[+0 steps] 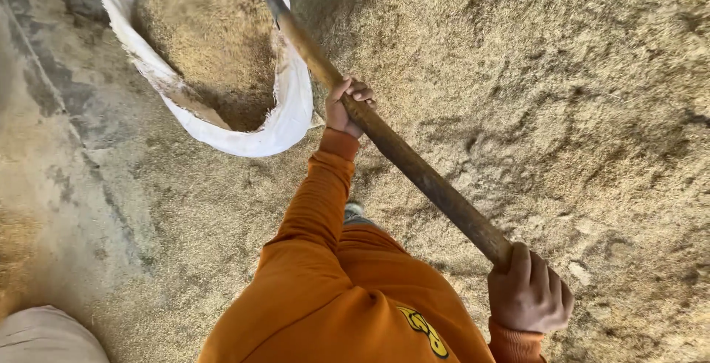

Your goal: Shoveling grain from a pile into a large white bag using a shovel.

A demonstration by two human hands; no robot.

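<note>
Below you, your two hands hold a long wooden handle (414,167) that runs slantwise from the lower right up toward the top middle of the view. Your left hand (347,106) is the farther one up the shaft; its grip is wrapped round the wood, fingers (361,95) curled over the top. Your right hand (529,293) has its grip clenched tight over the near end of the handle, knuckles up. Both arms are in orange sleeves (318,200), and the orange top fills the bottom middle of the view.

The far end of the handle passes over the edge of a white sack (285,115), which sits open at the upper left with its rim rolled outward. What tool head the handle carries you cannot tell, since it runs out of view at the top edge. The sack is partly filled with tan, husk-like grain (211,30), the same stuff that lies in a broad heap (555,75) across the whole right side of the floor. To the left the grey concrete floor (52,148) shows through a thin scatter of it. A pale rounded shape (44,337) sits at the bottom left corner, too cropped to identify.
</note>
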